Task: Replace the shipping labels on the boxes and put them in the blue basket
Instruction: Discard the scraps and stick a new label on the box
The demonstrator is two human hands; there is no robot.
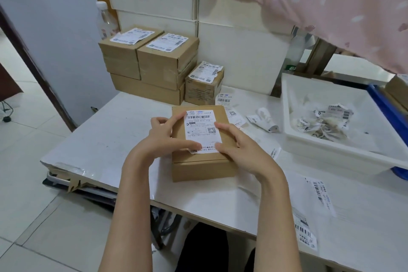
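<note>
A fresh label [202,127] was being pressed onto the centre box [199,143] by flat fingers of the left hand [164,133] and right hand [234,141]; the stacked boxes [154,62] at upper left remained undone.

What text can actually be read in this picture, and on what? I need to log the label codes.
"052-052-A17 112", roughly, on the label on the box under both hands; its digits are soft.
"A17" lower on the same label, faint.
The torn scraps in the white tray, the labels on the stacked boxes and the loose labels on the table: too small or blurred.
</note>
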